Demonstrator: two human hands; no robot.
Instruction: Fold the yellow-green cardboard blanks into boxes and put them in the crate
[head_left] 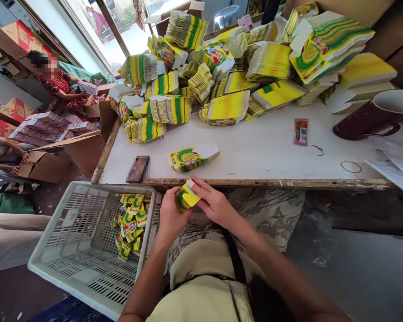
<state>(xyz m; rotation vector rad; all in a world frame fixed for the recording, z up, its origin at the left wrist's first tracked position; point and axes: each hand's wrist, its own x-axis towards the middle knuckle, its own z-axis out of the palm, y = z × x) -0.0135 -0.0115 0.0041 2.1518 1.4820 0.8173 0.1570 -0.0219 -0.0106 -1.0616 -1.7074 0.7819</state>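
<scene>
Between my two hands, just in front of the table edge, is a small yellow and green carton [186, 197] with a barcode on its white end. My left hand [171, 210] grips it from the left side. At its upper right end, the fingers of my right hand [215, 201] are closed on the carton near a flap. On the table beyond lies a short stack of flattened cartons [193, 157] of the same print. To my left, a grey plastic crate [87, 190] holds several folded cartons [130, 226] heaped along its right side.
Bundles of flat cartons [221, 100] are piled along the back of the white table [262, 154]. A dark mug [372, 116], a small packet [301, 131] and a rubber band [351, 167] lie at right; a blurred dark object [138, 169] lies left. Two people work at far left among cardboard boxes [43, 165].
</scene>
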